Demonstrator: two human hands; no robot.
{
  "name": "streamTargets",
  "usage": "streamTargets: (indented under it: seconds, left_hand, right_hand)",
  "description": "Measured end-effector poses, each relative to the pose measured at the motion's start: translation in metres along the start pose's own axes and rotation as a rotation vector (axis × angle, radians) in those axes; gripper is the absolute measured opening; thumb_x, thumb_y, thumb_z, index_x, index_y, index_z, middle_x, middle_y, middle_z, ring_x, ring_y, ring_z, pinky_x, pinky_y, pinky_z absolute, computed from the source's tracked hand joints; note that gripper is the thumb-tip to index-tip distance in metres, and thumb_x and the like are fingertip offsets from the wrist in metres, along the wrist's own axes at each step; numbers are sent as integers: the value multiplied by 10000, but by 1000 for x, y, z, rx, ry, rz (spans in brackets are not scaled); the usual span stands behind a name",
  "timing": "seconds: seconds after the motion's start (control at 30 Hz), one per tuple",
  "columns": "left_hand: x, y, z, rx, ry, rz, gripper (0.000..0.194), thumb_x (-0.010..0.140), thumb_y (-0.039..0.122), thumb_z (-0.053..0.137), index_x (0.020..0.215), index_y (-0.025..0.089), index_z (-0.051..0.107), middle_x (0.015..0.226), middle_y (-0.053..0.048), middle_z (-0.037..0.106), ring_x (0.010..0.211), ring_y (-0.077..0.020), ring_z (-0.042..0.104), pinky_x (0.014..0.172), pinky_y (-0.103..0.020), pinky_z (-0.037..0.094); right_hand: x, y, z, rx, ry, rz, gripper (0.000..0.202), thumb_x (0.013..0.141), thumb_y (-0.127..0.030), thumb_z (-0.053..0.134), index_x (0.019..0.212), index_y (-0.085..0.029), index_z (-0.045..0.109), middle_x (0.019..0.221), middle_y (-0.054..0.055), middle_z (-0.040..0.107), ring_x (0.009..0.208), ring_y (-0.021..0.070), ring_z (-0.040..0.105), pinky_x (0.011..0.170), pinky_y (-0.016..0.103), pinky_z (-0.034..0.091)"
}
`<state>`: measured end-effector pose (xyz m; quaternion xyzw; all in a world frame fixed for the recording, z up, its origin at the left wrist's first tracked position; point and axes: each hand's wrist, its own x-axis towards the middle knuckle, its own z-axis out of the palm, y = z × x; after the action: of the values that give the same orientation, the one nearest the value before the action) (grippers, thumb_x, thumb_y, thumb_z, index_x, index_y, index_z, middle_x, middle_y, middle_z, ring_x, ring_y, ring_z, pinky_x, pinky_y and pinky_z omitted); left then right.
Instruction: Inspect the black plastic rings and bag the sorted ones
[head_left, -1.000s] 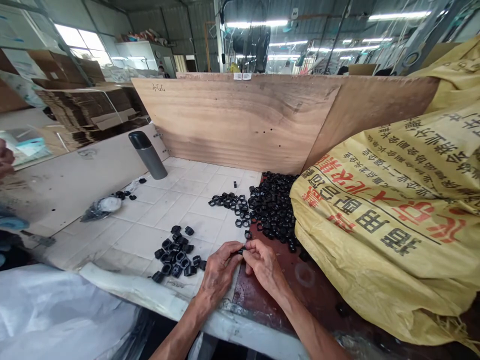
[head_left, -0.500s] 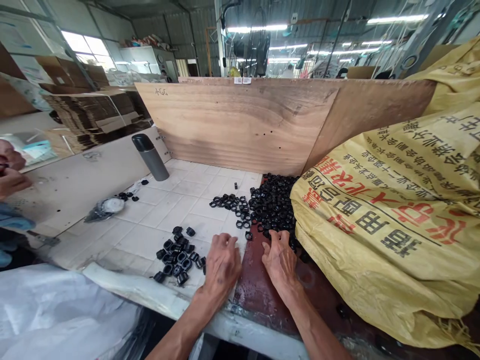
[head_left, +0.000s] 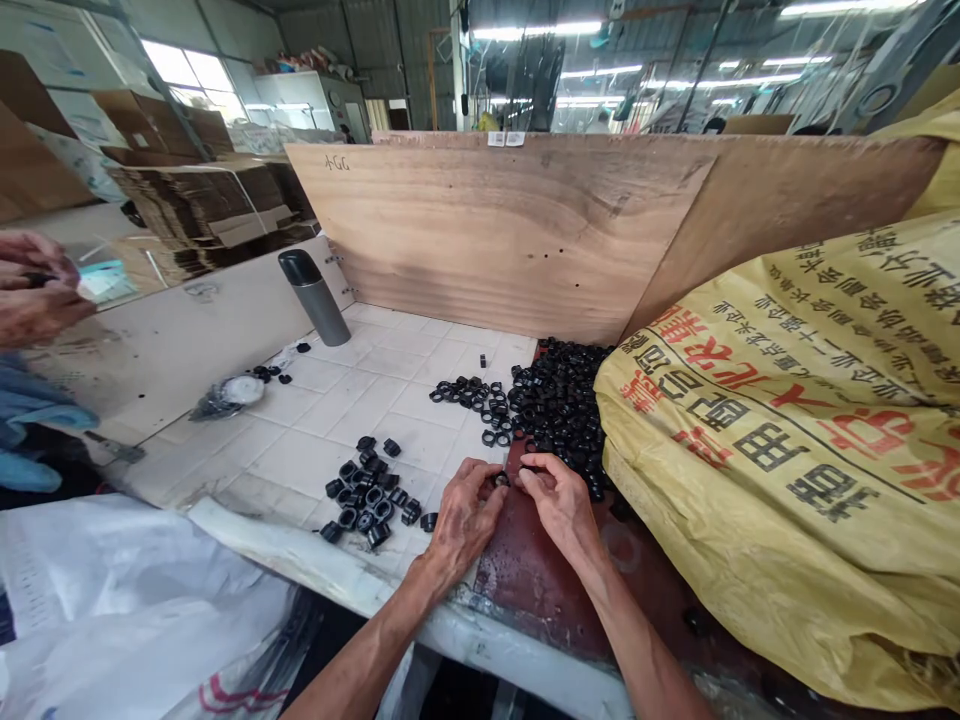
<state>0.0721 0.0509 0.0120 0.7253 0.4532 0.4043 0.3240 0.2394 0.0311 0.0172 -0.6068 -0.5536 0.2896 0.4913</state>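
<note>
Between the thumb and fingers of my left hand [head_left: 466, 515] is a small black plastic ring [head_left: 501, 480], partly hidden by the fingertips. My right hand [head_left: 561, 505] is close beside it, thumb and forefinger pinched together; a dark bit shows at the tips, too small to make out. Just beyond the hands lies a large heap of black rings [head_left: 559, 400], with a looser scatter of rings [head_left: 469, 393] to its left. Left of my left hand, a group of chunkier black ring pieces [head_left: 367, 492] sits on the pale tabletop [head_left: 300, 440].
A yellow printed sack [head_left: 765, 440] bulges over the right side. At the back stands a wooden board [head_left: 495, 230]. A grey flask [head_left: 319, 300] and a plastic bag [head_left: 229, 396] are on the left. Another person's hands [head_left: 37, 290] show at the far left; white sacking [head_left: 127, 600] hangs in front.
My right hand has drawn back from the heap towards my left, its fingers now pinched. My left hand has turned inward, showing a ring at its fingertips. The view has shifted slightly.
</note>
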Motion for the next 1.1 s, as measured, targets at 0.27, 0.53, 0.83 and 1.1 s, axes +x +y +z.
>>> streamTargets:
  seconds: [0.27,0.53,0.83,1.1]
  left_hand:
    - [-9,2,-1,-354,6,-181,354,781,268,745,1110,196,634,924,-28,654,721,-137,638,692,-286,560]
    - [-7,1,-1,-678,-14,-279,310,751,306,793,982,182,628,936,-19,695,800,-146,678,788,-289,560]
    - [-2,7,-3,-882,20,-371,396,614,290,891,927,165,683,858,-24,735,765,-154,685,787,-305,559]
    - [-2,17,-8,-955,4,-368,365,665,254,876,951,168,666,761,0,730,704,-112,653,709,-221,508]
  right_hand:
    - [-5,-18,3,141,-86,62,147,772,-344,715,776,-200,685,963,78,753,860,228,713,778,341,564]
    - [-7,-23,2,173,-58,56,192,794,-393,705,810,-208,654,934,77,733,825,222,699,762,338,573]
    - [-8,-24,5,453,-64,220,327,757,-399,761,983,-178,678,889,58,723,791,206,698,768,349,586]
    - [-7,-30,0,329,-102,163,272,770,-366,740,983,-197,743,961,67,749,865,227,716,805,334,588]
